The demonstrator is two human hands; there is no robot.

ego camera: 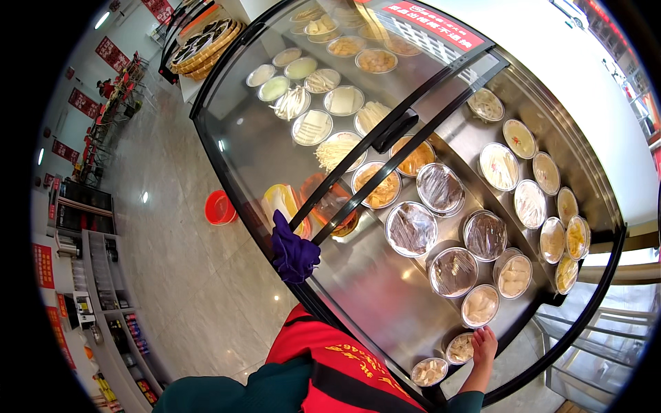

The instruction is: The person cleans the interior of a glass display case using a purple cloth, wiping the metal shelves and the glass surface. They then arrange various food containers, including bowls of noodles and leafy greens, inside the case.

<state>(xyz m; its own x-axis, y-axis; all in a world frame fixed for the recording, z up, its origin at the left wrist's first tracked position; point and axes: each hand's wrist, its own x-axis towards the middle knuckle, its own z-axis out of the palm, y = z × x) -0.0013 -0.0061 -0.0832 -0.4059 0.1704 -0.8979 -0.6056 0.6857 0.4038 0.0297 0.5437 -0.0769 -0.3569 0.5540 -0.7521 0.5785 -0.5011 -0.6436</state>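
My right hand (484,348) reaches into the glass-fronted display case at the lower right. Its fingers are at the right rim of a small film-covered bowl of pale chunks (459,349); whether they grip it is unclear. Just above the fingertips is a bowl of pale slices (480,306). Another small bowl of chunks (429,372) lies to the left, near the case's front edge. Farther in are a bowl of whitish pieces (515,277) and several film-wrapped bowls of dark food (454,272). My left hand is out of view; only the green sleeve shows.
A black-framed sliding glass door (397,131) crosses the case, with a purple cloth (294,253) at its near end. Several bowls, including enoki mushrooms (338,151), lie behind glass. More bowls fill a raised shelf (555,227). A red bucket (220,208) stands on the tiled floor.
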